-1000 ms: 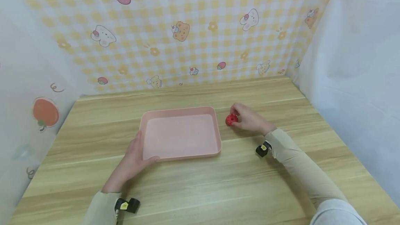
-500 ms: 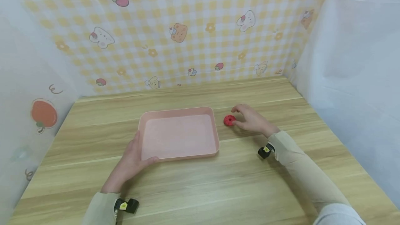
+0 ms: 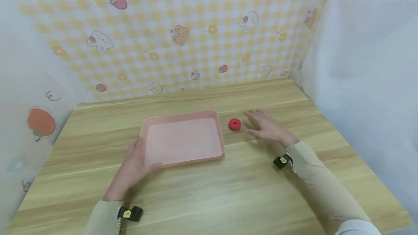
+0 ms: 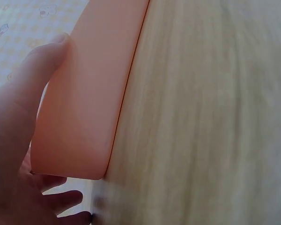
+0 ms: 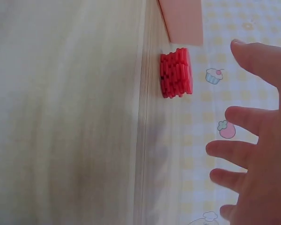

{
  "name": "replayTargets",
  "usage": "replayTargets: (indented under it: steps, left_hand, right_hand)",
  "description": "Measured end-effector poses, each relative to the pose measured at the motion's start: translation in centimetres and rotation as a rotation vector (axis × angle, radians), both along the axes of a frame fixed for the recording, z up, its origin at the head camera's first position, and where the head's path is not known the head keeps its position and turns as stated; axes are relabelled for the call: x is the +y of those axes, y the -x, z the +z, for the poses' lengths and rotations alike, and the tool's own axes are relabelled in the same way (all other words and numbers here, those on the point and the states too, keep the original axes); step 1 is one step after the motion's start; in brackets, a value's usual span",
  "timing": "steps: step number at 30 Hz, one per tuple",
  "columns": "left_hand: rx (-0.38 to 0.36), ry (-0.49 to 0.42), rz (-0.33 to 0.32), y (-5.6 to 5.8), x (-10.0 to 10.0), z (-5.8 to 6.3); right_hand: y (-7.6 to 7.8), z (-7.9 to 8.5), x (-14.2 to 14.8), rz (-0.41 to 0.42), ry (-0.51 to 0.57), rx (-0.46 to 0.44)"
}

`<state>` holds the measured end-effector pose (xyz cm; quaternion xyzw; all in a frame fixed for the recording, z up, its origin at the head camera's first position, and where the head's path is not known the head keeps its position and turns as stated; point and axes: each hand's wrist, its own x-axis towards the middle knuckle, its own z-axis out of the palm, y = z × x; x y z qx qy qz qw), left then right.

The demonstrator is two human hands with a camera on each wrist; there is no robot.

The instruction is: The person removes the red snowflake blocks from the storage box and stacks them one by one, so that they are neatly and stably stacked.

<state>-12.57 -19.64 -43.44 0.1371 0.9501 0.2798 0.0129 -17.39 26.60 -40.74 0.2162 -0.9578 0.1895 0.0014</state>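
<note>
A shallow pink tray [image 3: 183, 140] lies on the wooden table in the head view. My left hand [image 3: 133, 164] grips its near left corner, thumb at the near rim and fingers along the left side. The left wrist view shows the thumb [image 4: 49, 58] at the top edge of the tray's wall [image 4: 86, 108]. Right of the tray sits a small stack of red, flower-shaped discs [image 3: 234, 124] with a hole in the middle; its layers show from the side in the right wrist view [image 5: 176, 72]. My right hand [image 3: 266, 126] is just right of this stack, fingers spread and holding nothing.
The wooden tabletop [image 3: 209, 198] reaches back to a yellow checked cloth [image 3: 202, 46] with cartoon prints. White sheeting [image 3: 369, 64] hangs along the right side. Each wrist carries a small black camera [image 3: 281, 161].
My right hand has let go of the red disc stack, spread its fingers and drawn back to the right. The stack stays on the table; my left hand keeps its place on the tray.
</note>
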Motion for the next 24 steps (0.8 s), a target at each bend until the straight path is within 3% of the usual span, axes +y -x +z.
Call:
replayTargets:
  steps: [10, 17, 24]
  left_hand:
    - [0.015, 0.068, -0.007, 0.3, -0.9, 0.6]
    - [0.117, 0.187, -0.021, 0.5, -1.1, 1.8]
    - [0.160, 0.160, 0.020, 0.3, -1.5, 2.7]
  right_hand:
    - [-1.0, 0.5, -0.1, -0.082, -0.022, -0.083]
    - [-1.1, 0.5, 0.3, -0.109, -0.032, -0.093]
    - [-1.3, 0.4, 0.3, -0.119, -0.032, -0.117]
